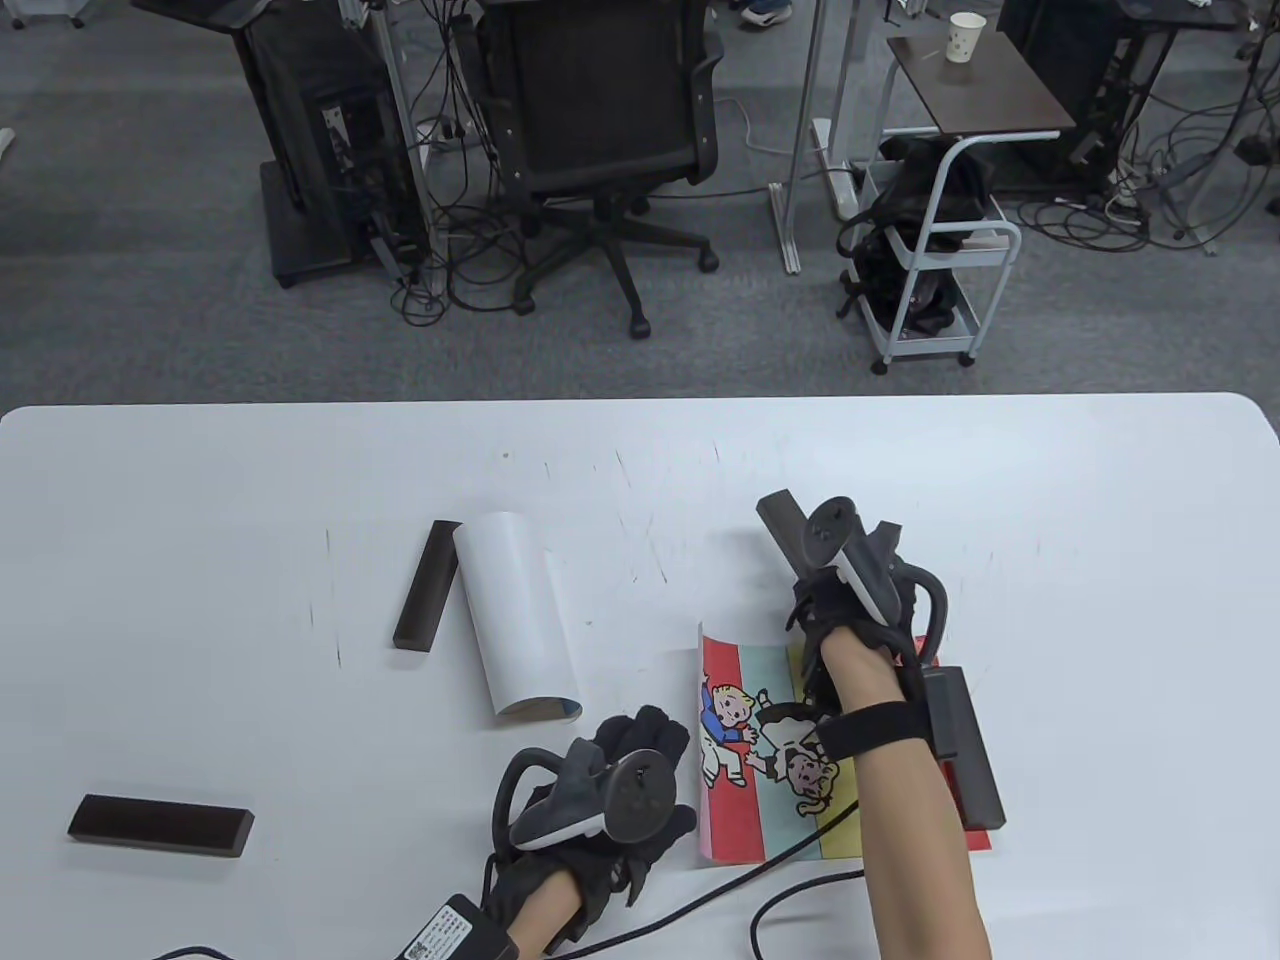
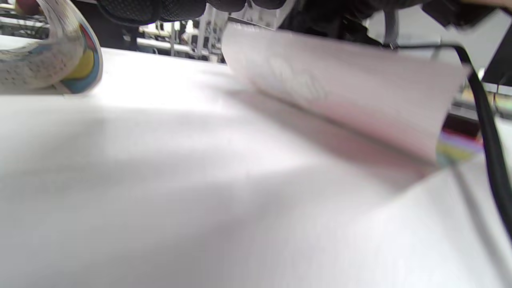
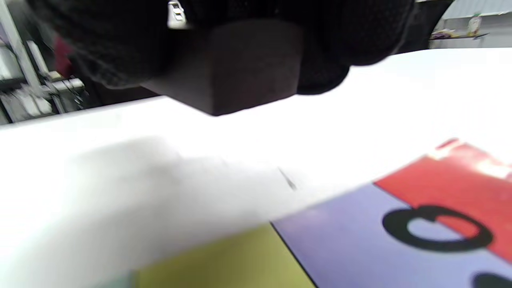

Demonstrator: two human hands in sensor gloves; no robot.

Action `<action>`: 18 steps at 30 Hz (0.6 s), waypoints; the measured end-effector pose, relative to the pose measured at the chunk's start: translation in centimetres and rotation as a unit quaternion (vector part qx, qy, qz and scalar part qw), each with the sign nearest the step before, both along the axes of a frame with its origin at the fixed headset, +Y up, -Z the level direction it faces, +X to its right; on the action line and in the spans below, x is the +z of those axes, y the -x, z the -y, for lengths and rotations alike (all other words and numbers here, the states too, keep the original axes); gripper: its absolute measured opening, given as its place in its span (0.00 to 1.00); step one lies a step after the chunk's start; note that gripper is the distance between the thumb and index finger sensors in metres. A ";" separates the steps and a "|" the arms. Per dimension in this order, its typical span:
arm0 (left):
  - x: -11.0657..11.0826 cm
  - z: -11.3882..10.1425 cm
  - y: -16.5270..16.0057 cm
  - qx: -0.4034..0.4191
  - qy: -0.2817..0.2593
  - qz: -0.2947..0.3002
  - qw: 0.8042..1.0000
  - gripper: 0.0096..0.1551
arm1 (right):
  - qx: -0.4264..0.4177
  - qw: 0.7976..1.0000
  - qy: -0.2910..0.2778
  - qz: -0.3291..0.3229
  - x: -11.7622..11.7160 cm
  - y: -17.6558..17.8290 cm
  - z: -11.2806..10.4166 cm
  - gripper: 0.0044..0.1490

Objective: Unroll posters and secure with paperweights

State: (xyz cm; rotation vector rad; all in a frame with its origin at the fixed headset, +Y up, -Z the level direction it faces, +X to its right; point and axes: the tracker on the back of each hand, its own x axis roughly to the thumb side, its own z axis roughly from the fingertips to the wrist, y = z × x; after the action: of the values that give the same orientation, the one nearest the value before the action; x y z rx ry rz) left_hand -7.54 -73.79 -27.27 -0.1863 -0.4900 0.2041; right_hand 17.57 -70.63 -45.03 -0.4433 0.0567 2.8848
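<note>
Down at the near edge: left hand (image 1: 610,790) resting fingers-down on the near-left corner of the unrolled poster (image 1: 745,745), pinning it, not clutching anything. That edge curls up off the table (image 1: 200,480) in the left wrist view, so still springy.

Next out: right forearm lying across the poster, and along the poster's right edge a dark paperweight (image 1: 968,755) already sitting, long axis running near-to-far.

Further out again: right hand (image 1: 850,590) wrapped around a second dark bar (image 1: 782,525), one end poking out past the knuckles toward far-left. Right wrist view confirms the bar (image 3: 244,68) clamped in the glove and hovering clear of the table, just beyond the poster's far edge.

Key bit for the next move, probably: left edge is the loose one and lies left and nearer from that held bar, so needs swinging back that way and turning near-to-far to match the edge.

Beyond, well left: rolled poster (image 1: 518,625) still curled, spare weight (image 1: 428,598) touching or just beside it, another weight (image 1: 160,825) off at the near left.
</note>
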 end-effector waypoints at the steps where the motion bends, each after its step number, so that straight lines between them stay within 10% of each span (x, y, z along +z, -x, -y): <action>1: -0.1 -0.5 0.5 0.030 -0.001 -0.010 0.999 0.46 | -0.012 1.000 -0.007 -0.009 0.7 0.1 -0.7 0.46; 7: -0.6 -2.1 3.8 0.209 -0.016 -0.053 0.976 0.47 | -0.089 0.994 -0.025 -0.051 5.7 0.7 -2.8 0.47; 18: -1.9 -0.2 7.1 0.416 0.073 -0.081 0.903 0.47 | -0.138 0.987 0.055 -0.055 12.8 4.2 0.6 0.46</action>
State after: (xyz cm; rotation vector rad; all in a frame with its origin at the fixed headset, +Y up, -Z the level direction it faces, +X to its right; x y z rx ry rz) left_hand -14.60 -73.54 -29.15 -0.0944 -0.3623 1.0907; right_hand 13.33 -71.20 -32.19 -0.2707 0.2749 2.6375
